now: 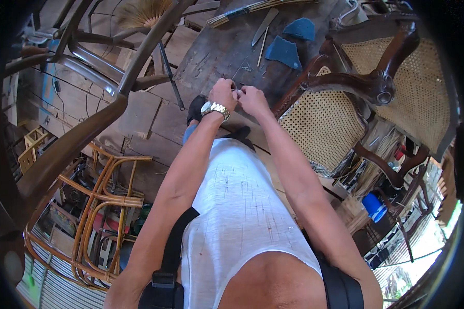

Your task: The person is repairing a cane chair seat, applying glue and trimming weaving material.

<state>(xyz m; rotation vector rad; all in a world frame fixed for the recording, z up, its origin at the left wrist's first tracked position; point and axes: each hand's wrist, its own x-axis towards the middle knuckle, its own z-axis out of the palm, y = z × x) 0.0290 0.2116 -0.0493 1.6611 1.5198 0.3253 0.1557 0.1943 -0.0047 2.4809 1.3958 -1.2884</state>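
Note:
My left hand (224, 93), with a metal watch (215, 108) on its wrist, is closed with its fingertips bent inward. My right hand (253, 100) sits just beside it, thumb and fingers pinched together. Something small and pale shows between the two sets of fingertips, too small to make out. Both hands are over the near edge of a dark, worn board (203, 56). Beyond them on the board lie a knife (265, 27), a thin stick (263, 47), and two torn pieces of blue sandpaper (283, 52). Small scraps are scattered close to my fingers.
On the right stand dark carved wooden chairs with woven cane panels (319, 126). A brown wooden chair frame (100, 116) rises on the left, above a rattan frame (95, 221). A bundle of thin strips (252, 9) and a straw broom (144, 13) lie farther off.

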